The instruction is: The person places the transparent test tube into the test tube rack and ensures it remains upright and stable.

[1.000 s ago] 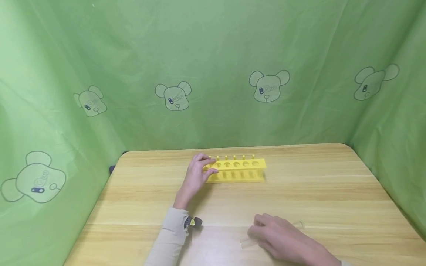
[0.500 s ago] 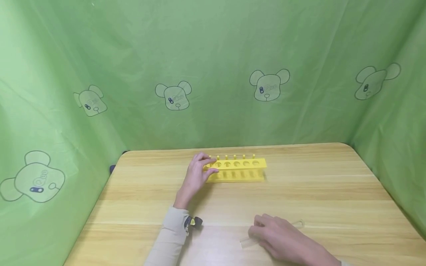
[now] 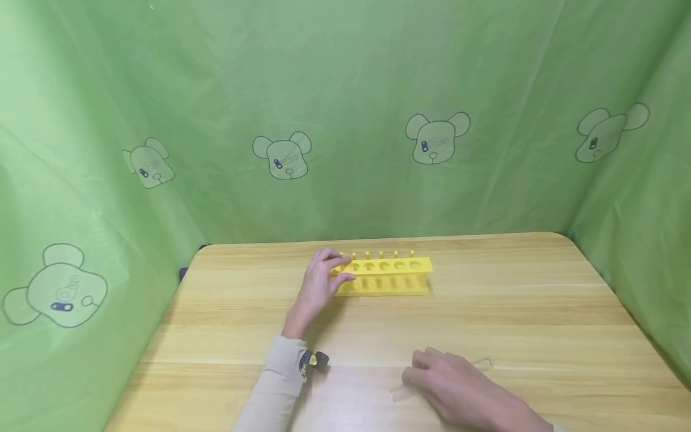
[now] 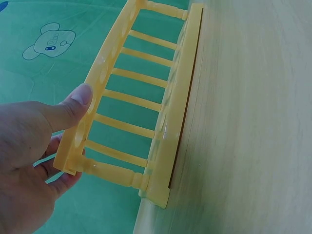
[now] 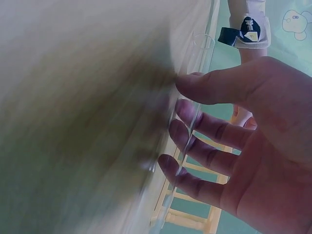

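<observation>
A yellow test tube rack (image 3: 384,282) stands upright on the table, with a row of holes in its top plate and a row of pegs behind. My left hand (image 3: 318,285) grips the left end of that top plate, thumb on one side and fingers on the other, as the left wrist view shows. Nearer the front, my right hand (image 3: 459,384) holds a clear glass test tube (image 3: 484,363) lying at a slant on or close to the wood. Thumb and fingertips are around the tube's middle, and the fingers show through the glass in the right wrist view.
The wooden table (image 3: 227,312) reaches back to a green curtain (image 3: 345,204) with printed bear heads, which also encloses both sides. A dark strap with a small device (image 3: 313,361) sits on the left wrist, over the sleeve.
</observation>
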The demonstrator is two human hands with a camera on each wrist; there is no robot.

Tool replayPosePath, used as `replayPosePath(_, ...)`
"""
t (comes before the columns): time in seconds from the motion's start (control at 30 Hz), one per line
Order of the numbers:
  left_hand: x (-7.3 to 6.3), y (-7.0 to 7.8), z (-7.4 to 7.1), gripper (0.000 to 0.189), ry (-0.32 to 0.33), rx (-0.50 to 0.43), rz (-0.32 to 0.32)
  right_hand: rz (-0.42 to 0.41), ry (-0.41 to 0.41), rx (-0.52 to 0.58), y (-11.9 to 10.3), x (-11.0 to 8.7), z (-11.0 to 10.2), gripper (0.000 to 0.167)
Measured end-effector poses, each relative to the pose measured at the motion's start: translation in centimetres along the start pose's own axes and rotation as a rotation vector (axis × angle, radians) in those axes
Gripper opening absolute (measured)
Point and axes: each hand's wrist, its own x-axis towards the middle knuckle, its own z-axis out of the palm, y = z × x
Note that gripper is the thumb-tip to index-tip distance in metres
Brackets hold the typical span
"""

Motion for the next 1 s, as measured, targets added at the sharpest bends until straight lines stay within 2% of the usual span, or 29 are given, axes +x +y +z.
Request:
replayPosePath(0.57, 0.1, -0.2, 0.2, 0.042, 0.008, 0.008, 0.000, -0.046, 0.005, -0.019, 0.0, 0.3, -0.1, 0.017)
replayPosePath(0.77, 0.0, -0.2, 0.2, 0.042, 0.004, 0.012, -0.004, -0.038, 0.034, -0.017, -0.2, 0.6, -0.5, 0.016)
replayPosePath(1.0, 0.0, -0.3, 0.2, 0.042, -0.001, 0.019, -0.013, -0.016, 0.017, -0.076, -0.2, 1.0, -1.3, 0.022)
